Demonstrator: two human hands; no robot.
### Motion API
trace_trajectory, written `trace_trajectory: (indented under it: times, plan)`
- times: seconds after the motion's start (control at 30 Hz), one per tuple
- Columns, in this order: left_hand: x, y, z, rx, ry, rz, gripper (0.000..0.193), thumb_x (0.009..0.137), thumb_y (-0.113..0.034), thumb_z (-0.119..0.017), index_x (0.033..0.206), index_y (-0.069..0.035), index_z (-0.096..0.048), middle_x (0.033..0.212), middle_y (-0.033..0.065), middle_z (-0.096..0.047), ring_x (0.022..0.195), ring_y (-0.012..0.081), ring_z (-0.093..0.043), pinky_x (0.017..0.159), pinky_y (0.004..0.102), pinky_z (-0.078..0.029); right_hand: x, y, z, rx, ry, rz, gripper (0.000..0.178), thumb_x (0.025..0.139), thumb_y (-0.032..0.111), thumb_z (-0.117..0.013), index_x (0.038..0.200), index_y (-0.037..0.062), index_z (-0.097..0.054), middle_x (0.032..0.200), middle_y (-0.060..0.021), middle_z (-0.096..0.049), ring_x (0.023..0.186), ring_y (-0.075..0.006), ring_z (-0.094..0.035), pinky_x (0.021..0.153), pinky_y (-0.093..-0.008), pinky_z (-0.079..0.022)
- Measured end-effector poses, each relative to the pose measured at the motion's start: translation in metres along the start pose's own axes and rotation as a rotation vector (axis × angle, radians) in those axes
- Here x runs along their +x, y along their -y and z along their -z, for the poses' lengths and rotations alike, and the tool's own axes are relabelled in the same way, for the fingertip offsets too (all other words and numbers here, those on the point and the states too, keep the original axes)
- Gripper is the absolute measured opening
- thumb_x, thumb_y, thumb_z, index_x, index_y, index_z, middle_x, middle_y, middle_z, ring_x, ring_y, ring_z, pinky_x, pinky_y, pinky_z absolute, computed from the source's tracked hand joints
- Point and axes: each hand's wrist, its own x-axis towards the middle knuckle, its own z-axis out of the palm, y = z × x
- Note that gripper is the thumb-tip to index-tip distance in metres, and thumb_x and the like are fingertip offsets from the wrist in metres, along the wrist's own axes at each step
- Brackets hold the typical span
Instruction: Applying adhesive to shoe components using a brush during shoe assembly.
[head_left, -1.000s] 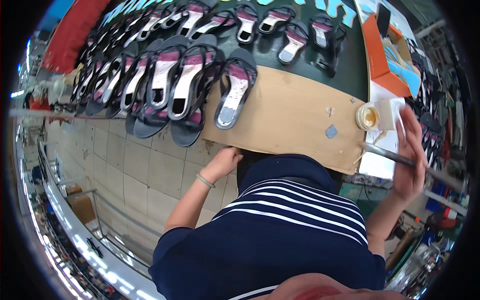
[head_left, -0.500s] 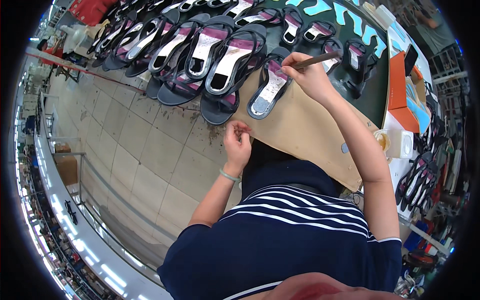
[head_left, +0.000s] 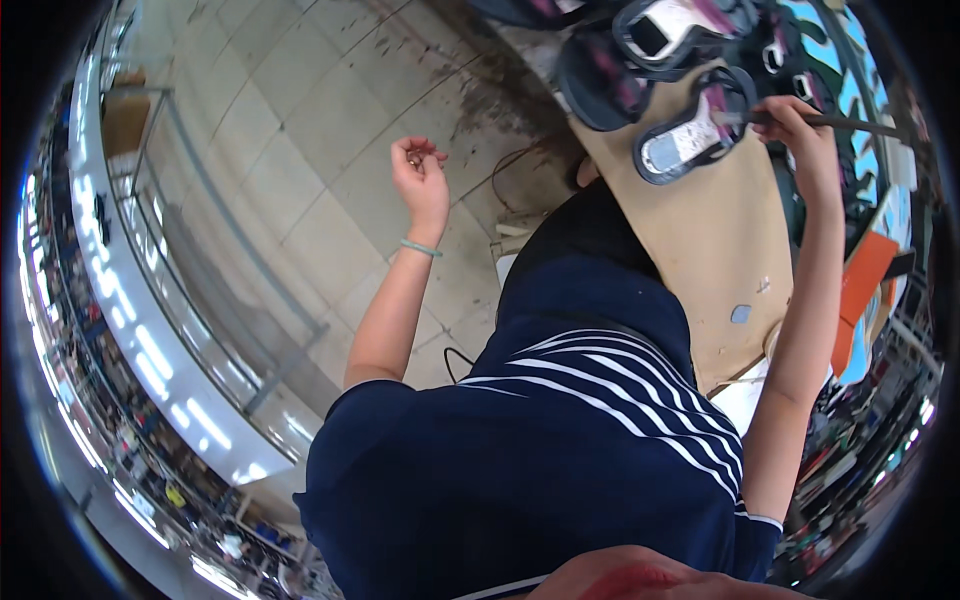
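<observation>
My right hand grips a thin brush whose tip rests on the strap of a black sandal with a pale insole and pink strap. That sandal lies at the near end of a brown cardboard sheet on the workbench. My left hand is raised off to the left over the tiled floor, away from the bench, with the fingers curled loosely and nothing seen in it. A green band circles its wrist.
More dark sandals are lined up beyond the one being brushed. An orange box sits at the right of the bench. A metal rail and tiled floor are on the left.
The view has swung left and down. My left hand left the bench edge and lifted out over the floor. My right hand still holds the brush on the sandal.
</observation>
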Motion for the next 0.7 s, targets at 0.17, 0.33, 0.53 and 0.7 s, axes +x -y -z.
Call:
trace_trajectory:
  times: [0.17, 0.33, 0.53, 0.7]
  plan:
    - [-0.011, 0.004, 0.015, -0.057, -0.008, 0.113, 0.024, 0.084, 0.008, -0.043, 0.107, 0.002, -0.048, 0.093, 0.0104, -0.057, 0.079, 0.0165, -0.061, 0.068, 0.0272, -0.050, 0.014, -0.009, 0.025, 0.071, 0.071, -0.081, 0.023, 0.092, 0.016, -0.056, 0.100, -0.0042, -0.063, 0.093, -0.0125, -0.066, 0.076, -0.0168, -0.064, 0.072, -0.0283, -0.050]
    - [-0.032, -0.063, -0.036, -0.202, 0.640, -0.115, 0.048, 0.084, 0.004, -0.060, 0.129, 0.001, -0.045, 0.111, 0.0117, -0.057, 0.095, 0.0176, -0.061, 0.085, 0.0303, -0.051, -0.007, 0.000, 0.007, -0.178, 0.014, 0.042, 0.022, 0.093, 0.018, -0.057, 0.099, -0.0027, -0.064, 0.096, -0.0095, -0.066, 0.079, -0.0133, -0.061, 0.078, -0.0259, -0.047]
    - [-0.057, -0.084, -0.123, -0.256, 0.734, -0.285, 0.079, 0.072, -0.015, -0.080, 0.137, -0.001, -0.038, 0.113, 0.0142, -0.057, 0.092, 0.0207, -0.061, 0.082, 0.0294, -0.051, -0.038, 0.002, -0.021, -0.317, -0.029, 0.165, 0.019, 0.092, 0.014, -0.059, 0.096, -0.0028, -0.066, 0.087, -0.0045, -0.066, 0.080, -0.0097, -0.060, 0.077, -0.0231, -0.047]
    - [-0.064, -0.084, -0.148, -0.112, 0.800, -0.379, 0.065, 0.071, -0.003, -0.073, 0.132, -0.004, -0.049, 0.114, 0.0119, -0.060, 0.090, 0.0208, -0.061, 0.074, 0.0286, -0.049, -0.050, 0.008, -0.035, -0.283, -0.065, 0.280, 0.014, 0.090, 0.010, -0.061, 0.091, -0.0041, -0.065, 0.078, -0.0013, -0.061, 0.076, -0.0072, -0.056, 0.072, -0.0210, -0.044]
